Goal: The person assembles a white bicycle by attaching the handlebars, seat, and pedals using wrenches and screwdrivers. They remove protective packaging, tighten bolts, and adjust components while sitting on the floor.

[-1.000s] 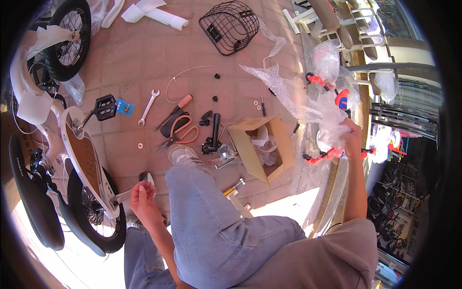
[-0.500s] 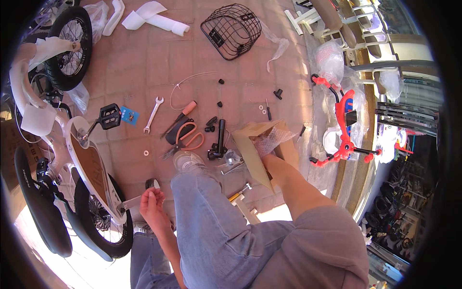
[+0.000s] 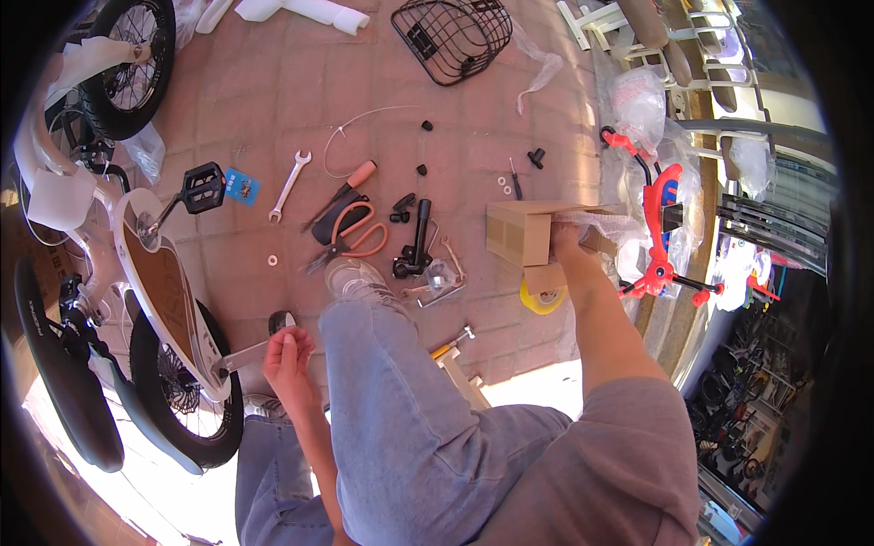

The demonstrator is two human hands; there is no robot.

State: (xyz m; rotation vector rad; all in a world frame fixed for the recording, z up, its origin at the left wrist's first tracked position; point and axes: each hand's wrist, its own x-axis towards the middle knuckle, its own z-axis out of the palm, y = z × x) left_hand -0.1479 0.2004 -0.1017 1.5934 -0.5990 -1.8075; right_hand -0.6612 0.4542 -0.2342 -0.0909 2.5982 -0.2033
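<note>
Flanking reddish paving (image 3: 255,100), dim interior (image 3: 751,396)

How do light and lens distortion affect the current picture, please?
Head view: glare whitens the ground near the lower wheel; head view: the right hand is dim and partly hidden at the box; head view: the fisheye blackens the corners and bends straight edges toward them.

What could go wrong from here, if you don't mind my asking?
The orange-handled scissors lie close to the shoe, so a shifted foot might catch them. A small washer lies loose on the paving and could be knocked away and lost. The right hand reaches into the cardboard box, which might tip if pulled.
</note>
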